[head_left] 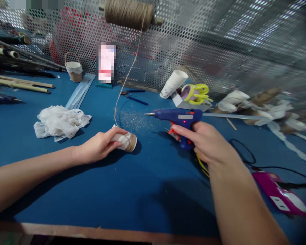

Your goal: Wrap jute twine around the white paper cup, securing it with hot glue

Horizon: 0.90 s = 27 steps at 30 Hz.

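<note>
My left hand [102, 143] grips a small paper cup [132, 143] lying on its side on the blue table. Brown twine wraps the cup's lower end, and white material covers the part by my fingers. From the cup a strand of twine [127, 76] runs up to a big spool [129, 13] on the mesh wall. My right hand [204, 139] is closed round the handle of a blue glue gun [178, 115], a finger at its red trigger. The gun's nozzle points left, above the table and apart from the cup. A clear glue stick [232, 116] juts from its back.
Crumpled white fabric [61, 122] and light blue strips [81, 90] lie left. Behind are a twine-wrapped basket [74, 70], a phone [106, 63], pliers [135, 97], stacked paper cups [173, 83] and yellow-handled scissors [197, 93]. A purple power strip [280, 192] with black cable lies right.
</note>
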{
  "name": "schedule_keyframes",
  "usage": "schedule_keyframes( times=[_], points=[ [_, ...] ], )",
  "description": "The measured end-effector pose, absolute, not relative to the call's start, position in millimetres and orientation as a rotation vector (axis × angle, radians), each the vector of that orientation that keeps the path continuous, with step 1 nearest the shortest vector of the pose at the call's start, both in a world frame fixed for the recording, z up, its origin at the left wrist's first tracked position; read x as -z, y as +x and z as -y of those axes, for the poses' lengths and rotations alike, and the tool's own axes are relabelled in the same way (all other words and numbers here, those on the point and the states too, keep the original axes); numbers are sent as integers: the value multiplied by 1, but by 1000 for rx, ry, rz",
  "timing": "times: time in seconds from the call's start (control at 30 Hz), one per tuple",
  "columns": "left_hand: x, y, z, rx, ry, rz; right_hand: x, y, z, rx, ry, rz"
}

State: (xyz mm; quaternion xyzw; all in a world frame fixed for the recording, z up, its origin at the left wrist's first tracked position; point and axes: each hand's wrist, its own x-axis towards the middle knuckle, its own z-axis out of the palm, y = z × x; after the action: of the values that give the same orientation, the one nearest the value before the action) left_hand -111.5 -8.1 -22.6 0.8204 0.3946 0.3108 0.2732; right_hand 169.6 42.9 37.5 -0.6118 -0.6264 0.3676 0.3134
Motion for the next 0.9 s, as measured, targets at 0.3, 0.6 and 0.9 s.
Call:
schedule_keyframes(
  times=[0.3, 0.6, 0.9],
  points=[
    [20, -110, 12, -760, 2221, -1109, 0, 170, -114, -616, -1948, 1661],
    [21, -109, 14, -838, 2309, -1011, -9, 147, -109, -224, -2047, 1862],
    [17, -102, 21, -873, 2432, -723, -26, 68, -46, -1724, -1047, 2050]
  ],
)
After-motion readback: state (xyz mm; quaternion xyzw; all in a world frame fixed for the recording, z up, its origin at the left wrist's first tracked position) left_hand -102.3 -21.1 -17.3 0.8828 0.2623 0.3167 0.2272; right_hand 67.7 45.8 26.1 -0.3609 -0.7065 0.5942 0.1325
